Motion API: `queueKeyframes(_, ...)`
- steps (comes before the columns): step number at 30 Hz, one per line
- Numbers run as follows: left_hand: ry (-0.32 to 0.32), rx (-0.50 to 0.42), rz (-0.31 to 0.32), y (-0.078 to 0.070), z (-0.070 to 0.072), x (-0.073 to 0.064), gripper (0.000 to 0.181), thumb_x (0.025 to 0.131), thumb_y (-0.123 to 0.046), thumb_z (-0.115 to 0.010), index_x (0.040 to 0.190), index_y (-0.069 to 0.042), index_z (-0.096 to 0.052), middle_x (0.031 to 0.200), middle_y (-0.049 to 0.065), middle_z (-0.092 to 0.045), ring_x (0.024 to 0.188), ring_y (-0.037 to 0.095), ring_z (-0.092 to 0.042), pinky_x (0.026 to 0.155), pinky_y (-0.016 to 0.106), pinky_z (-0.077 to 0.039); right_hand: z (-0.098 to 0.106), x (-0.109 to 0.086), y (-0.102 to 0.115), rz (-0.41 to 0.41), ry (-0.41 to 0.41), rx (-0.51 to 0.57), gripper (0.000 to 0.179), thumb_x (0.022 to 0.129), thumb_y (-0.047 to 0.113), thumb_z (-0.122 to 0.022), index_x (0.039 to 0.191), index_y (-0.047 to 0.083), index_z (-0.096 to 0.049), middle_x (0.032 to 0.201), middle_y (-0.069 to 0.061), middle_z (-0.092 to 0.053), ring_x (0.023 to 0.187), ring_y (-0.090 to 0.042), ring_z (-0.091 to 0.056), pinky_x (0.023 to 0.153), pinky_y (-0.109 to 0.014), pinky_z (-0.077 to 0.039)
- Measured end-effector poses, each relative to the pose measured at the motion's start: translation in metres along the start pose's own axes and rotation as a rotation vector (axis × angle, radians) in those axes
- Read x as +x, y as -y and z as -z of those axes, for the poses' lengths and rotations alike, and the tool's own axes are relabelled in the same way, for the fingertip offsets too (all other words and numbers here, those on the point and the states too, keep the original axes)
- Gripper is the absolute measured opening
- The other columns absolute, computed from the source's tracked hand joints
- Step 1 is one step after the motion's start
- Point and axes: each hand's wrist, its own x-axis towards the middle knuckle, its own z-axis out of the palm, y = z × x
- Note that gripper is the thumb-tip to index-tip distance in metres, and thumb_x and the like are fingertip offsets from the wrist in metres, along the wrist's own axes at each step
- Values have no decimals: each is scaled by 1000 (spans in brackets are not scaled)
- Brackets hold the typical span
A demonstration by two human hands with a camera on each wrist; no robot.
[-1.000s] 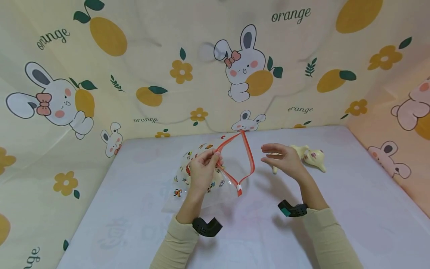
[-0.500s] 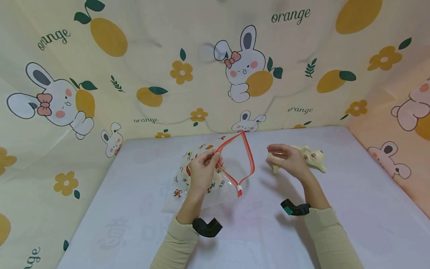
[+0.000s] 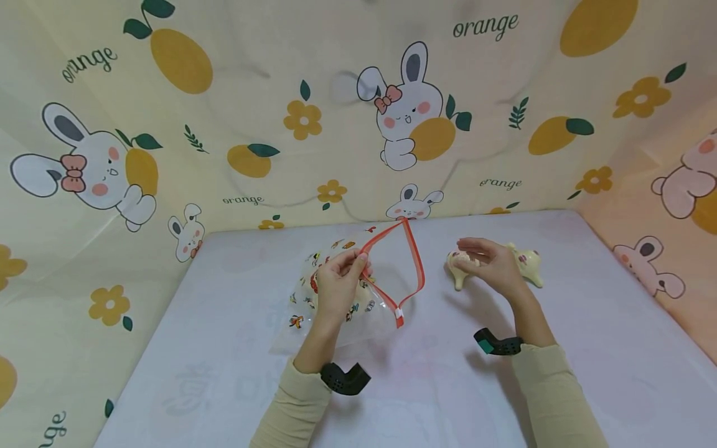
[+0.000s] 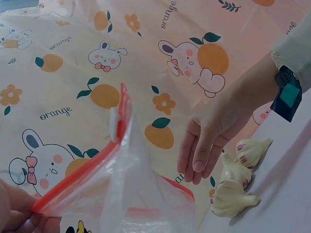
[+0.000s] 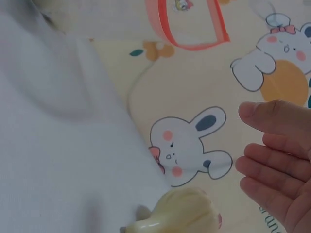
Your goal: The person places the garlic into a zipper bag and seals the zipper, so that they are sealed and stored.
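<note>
My left hand [image 3: 338, 280] pinches the red zip edge of a clear zip bag [image 3: 309, 305] printed with small cartoon figures. The bag's mouth gapes toward the right, and its white slider [image 3: 399, 312] sits at the near end of the red strip. My right hand [image 3: 495, 264], fingers extended and holding nothing, hovers at several garlic bulbs. One garlic bulb [image 3: 459, 281] shows at its fingertips; another garlic bulb [image 3: 529, 264] lies beyond the wrist side. Three bulbs cluster in the left wrist view, the nearest garlic bulb [image 4: 231, 199] with its stem pointing right.
A pale cloth covers the table [image 3: 224, 373]. Behind it rises a backdrop [image 3: 336, 124] printed with rabbits and oranges, which also encloses the left and right sides. A black wrist camera [image 3: 498, 342] is strapped to each arm.
My right hand has shifted to the right, away from the bag and over the garlic, uncovering the left bulb. The left hand and bag have stayed in place.
</note>
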Motion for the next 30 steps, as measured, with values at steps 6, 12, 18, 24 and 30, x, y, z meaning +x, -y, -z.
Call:
queueKeyframes(6, -13, 4, -5, 1, -1, 1, 19, 92, -9, -63, 101, 6, -69, 82, 17, -69, 65, -1, -61, 63, 10, -50, 3, -1, -2, -3, -7, 19, 53, 85, 24, -74, 130, 1, -56, 131, -22, -61, 100, 15, -55, 91, -7, -48)
queueKeyframes(12, -18, 10, -15, 1, -2, 1, 17, 92, -8, -64, 100, 6, -70, 83, 23, -69, 64, -2, -60, 61, 10, -49, 3, 1, -7, 11, -19, 7, 53, 85, 22, -74, 130, -1, -56, 129, -26, -59, 97, 21, -51, 93, -10, -49)
queueKeyframes(18, -19, 18, -17, 3, -2, 1, 18, 92, -8, -63, 100, 7, -70, 85, 27, -68, 63, -3, -60, 61, 10, -49, 3, 3, -15, 23, -33, 2, 51, 84, 18, -75, 128, -2, -57, 129, -26, -60, 100, 19, -52, 94, -12, -49)
queueKeyframes(24, -12, 13, -21, 3, -2, 1, 17, 92, -8, -63, 99, 6, -69, 85, 28, -67, 64, -2, -59, 62, 10, -49, 2, 4, -19, 38, -43, -2, 51, 83, 12, -75, 128, -4, -57, 130, -29, -58, 112, -9, -65, 94, -13, -50)
queueKeyframes(30, -11, 16, -21, 4, -2, 2, 18, 92, -8, -63, 100, 8, -69, 85, 28, -67, 64, -1, -59, 61, 10, -49, 0, 6, -25, 13, -26, -38, 53, 84, 11, -73, 130, -7, -53, 133, -31, -55, 124, -45, -54, 101, -36, -46)
